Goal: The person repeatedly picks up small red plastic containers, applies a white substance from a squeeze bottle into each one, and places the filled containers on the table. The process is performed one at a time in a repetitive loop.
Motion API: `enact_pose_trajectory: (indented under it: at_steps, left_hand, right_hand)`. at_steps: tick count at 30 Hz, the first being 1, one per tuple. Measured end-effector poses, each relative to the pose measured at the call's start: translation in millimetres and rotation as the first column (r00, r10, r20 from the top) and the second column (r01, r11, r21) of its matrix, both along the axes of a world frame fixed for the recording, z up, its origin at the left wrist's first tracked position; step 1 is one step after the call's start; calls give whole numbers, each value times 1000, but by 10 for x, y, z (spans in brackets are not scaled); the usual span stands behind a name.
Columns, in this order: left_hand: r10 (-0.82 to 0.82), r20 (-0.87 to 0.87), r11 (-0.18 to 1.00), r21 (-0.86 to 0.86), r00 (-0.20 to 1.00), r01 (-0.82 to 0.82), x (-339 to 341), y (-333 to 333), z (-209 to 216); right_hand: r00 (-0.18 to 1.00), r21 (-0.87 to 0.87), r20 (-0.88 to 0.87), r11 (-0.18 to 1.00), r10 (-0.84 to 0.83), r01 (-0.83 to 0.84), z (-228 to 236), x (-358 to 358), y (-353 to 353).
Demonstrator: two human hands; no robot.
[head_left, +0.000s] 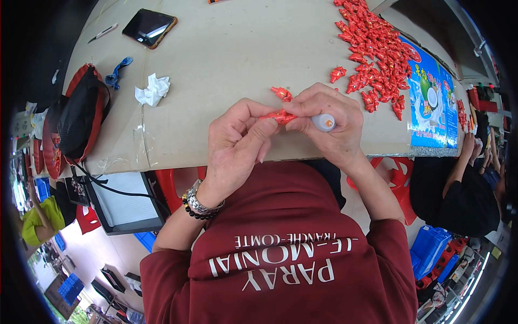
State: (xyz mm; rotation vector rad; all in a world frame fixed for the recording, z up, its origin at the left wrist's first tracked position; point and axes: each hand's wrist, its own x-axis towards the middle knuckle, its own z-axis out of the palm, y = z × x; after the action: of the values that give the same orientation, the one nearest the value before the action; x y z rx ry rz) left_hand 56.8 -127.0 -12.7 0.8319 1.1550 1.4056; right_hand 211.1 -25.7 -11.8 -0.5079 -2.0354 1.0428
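Note:
Near the table's front edge, both my hands meet at a small glossy red figurine (279,116). My left hand (240,140) pinches its left end between thumb and fingers. The fingertips of my right hand (329,116) press on its right end. Tucked in that right hand is a whitish tube with a round end (324,122) and an orange spot in its middle; its kind I cannot make out. Just beyond my fingers lies another small red figurine (281,93). A large heap of similar red figurines (377,48) spreads over the table's far right.
On the table (232,54) lie a phone (149,28), a pen (103,33), a crumpled tissue (153,89) and a blue cloth strip (118,73). A black and red bag (81,119) sits at the left edge. A blue printed carton sheet (433,97) covers the right end.

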Motion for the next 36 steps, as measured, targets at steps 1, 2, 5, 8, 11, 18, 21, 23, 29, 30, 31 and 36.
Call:
enact_pose_trajectory:
  at_steps: [1,2,5,8,11,18,21,23,29,30,31,36]
  left_hand:
    - [0,-18,1000,9,1000,0,4,-3,-10]
    - [1,-37,1000,19,999,0,7,-6,-17]
    - [13,-49,999,33,999,-11,29,-2,-19]
    - [14,-52,999,36,999,-12,36,-1,-32]
    - [16,-54,999,40,998,-13,42,6,-39]
    - [31,-68,999,22,997,-29,106,37,25]
    - [23,-61,999,36,998,-21,97,65,57]
    - [25,-78,998,67,997,-20,100,111,78]
    - [145,-373,984,151,917,-94,174,179,93]
    - [136,-394,983,167,909,-75,172,167,72]
    - [129,-414,982,182,901,-57,165,175,36]
    - [28,-312,1000,14,950,-25,146,138,58]
  right_hand:
    - [1000,9,-11,1000,-1,1,-14,5,-11]
    - [1000,23,-18,1000,-7,7,-26,8,-22]
    - [999,58,-35,998,-17,20,-56,17,-47]
    - [999,74,-41,997,-20,23,-69,25,-61]
    - [998,90,-55,995,-29,34,-66,22,-73]
    - [991,60,-131,998,4,4,-78,76,-53]
    - [988,52,-154,999,-4,12,-8,67,20]
    - [986,41,-165,998,-33,41,19,67,42]
    - [989,-296,-44,947,-141,122,44,142,-35]
    - [989,-453,-51,886,-137,100,57,149,-56]
    - [990,-598,-56,798,-133,74,101,159,-58]
    - [988,-719,-8,687,-152,100,228,139,-116]
